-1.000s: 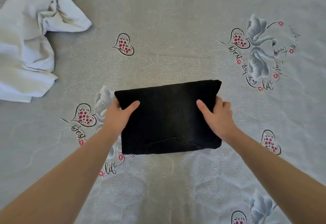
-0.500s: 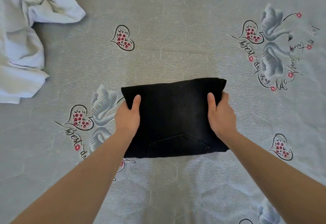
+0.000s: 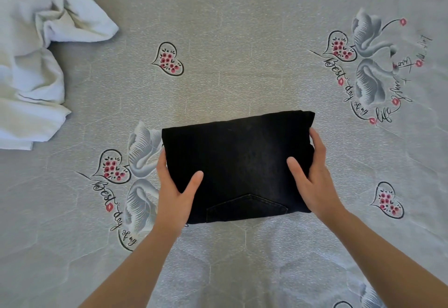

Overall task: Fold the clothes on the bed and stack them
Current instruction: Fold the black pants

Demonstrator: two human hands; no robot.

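- Black jeans [image 3: 238, 162]: folded into a compact rectangle, a back pocket showing at the near edge, on the bed [image 3: 242, 41], gripped at both short sides.
- White garment [image 3: 29, 65]: crumpled and unfolded, at the far left, well apart.

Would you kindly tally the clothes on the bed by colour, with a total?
Black: 1, the folded jeans, gripped at both sides by the left hand and right hand.
White: 1 crumpled heap; whether it is more than one garment cannot be told.
Total: 2
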